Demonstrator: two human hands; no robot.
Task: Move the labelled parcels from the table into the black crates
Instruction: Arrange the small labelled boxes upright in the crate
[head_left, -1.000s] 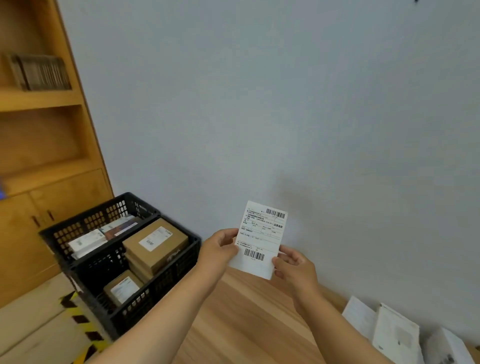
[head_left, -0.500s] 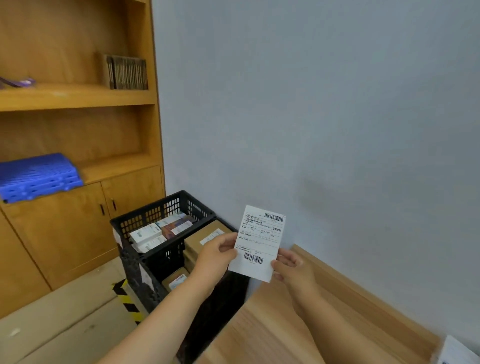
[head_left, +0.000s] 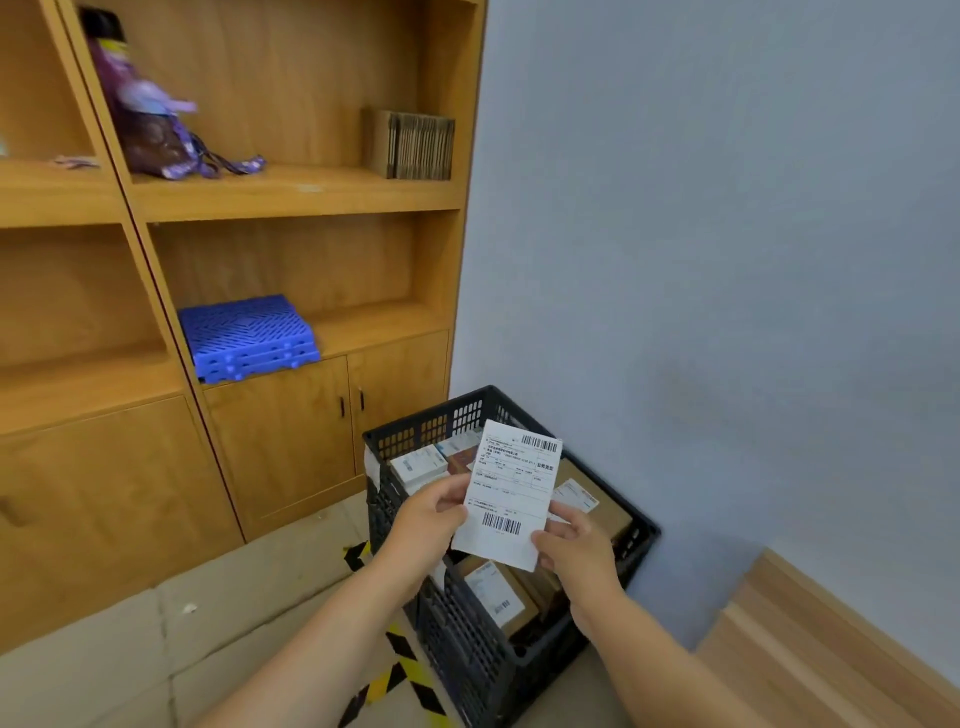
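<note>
You are pinching a white parcel (head_left: 511, 496) by its edges, left hand (head_left: 434, 512) and right hand (head_left: 574, 540), above the black crates (head_left: 467, 644). Risk: thin grip slipping, parcel dropping outside.

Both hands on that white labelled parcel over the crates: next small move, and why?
Probably lower the white parcel into the black crate and let go. The left hand and right hand pinch its edges, it hangs right above the open crate, and labelled boxes already lie inside.
</note>
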